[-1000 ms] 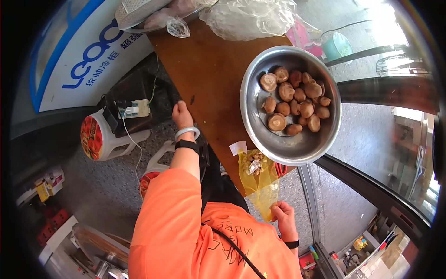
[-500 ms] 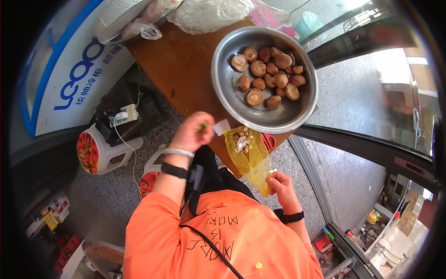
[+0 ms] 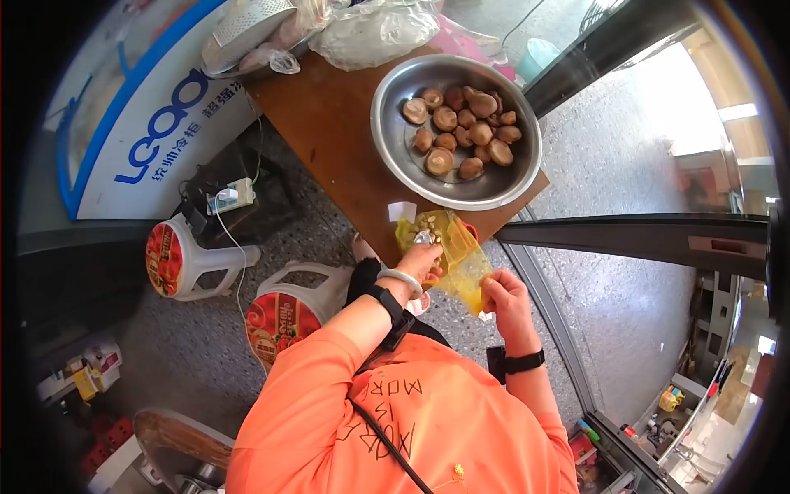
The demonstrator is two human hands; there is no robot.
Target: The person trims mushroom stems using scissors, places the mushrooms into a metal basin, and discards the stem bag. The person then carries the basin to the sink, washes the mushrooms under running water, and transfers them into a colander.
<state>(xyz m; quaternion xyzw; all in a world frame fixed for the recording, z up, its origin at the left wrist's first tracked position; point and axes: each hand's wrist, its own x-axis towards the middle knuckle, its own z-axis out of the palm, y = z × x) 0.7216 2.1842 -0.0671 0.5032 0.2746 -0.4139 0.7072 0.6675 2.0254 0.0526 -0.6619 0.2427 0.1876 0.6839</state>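
Note:
A thin yellow plastic bag (image 3: 463,262) lies over the table's front edge, with small pale brown pieces (image 3: 428,222) inside its mouth. My left hand (image 3: 421,262) reaches into it, fingers drawn together beside a small silvery scrap; what they grip is unclear. On the right, my right hand (image 3: 507,298) pinches the bag's lower end and holds it stretched. Just beyond both hands stands a wide metal basin (image 3: 395,156) with several brown mushrooms (image 3: 445,119) in it, some caps up, others stems up.
The brown wooden table (image 3: 317,123) carries plastic bags (image 3: 374,33) at its far side, a white paper piece (image 3: 401,212) and a red handle (image 3: 471,230) partly under the bag. White stools (image 3: 197,267) and a power strip (image 3: 232,198) are at left. A dark door frame (image 3: 642,235) runs along the right.
My left hand, earlier closed around something greenish left of the bag, has moved right and into the bag. My right hand still holds the bag, slightly higher. The view has shifted.

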